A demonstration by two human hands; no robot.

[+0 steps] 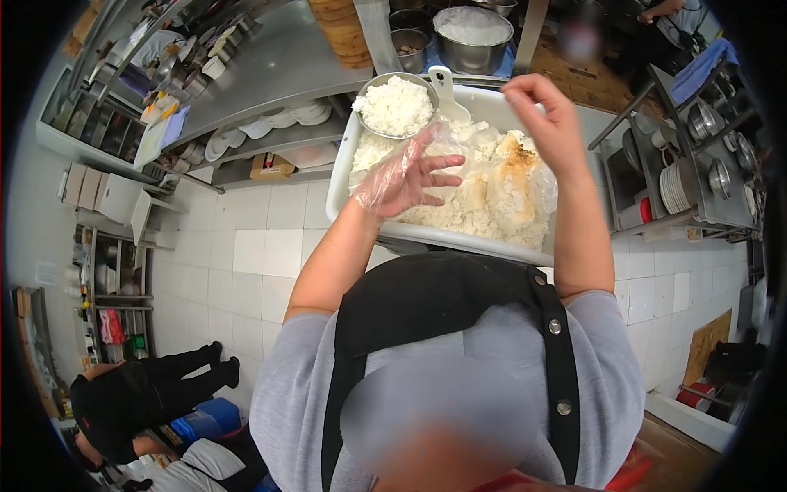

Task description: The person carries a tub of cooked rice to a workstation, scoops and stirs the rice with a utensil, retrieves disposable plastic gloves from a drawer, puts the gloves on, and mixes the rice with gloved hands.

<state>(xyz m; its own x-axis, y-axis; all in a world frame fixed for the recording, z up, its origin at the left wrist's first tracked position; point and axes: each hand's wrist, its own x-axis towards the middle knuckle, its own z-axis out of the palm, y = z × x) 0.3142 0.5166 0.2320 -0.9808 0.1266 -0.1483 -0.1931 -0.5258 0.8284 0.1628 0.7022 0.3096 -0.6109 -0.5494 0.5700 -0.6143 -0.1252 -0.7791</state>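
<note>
My left hand (411, 176), in a thin clear plastic glove, hovers over a large white tub (334, 184) with its fingers spread. It holds nothing. Cooked white rice (459, 215) fills much of the tub, and a browned slab of rice (516, 176) lies on the right side. My right hand (548, 115), seemingly bare, is raised over the tub's far right part. Its thumb and fingers curl together; anything between them is too small to make out. A metal bowl heaped with rice (395, 107) rests at the far left corner, beside a white rice paddle (447, 94).
A steel counter (270, 70) runs along the left, with stacked plates beneath. Bamboo steamers (340, 33) and a large metal pot (474, 41) stand beyond the tub. A rack with plates and bowls (689, 156) is at right. A person in black (147, 394) stands at lower left.
</note>
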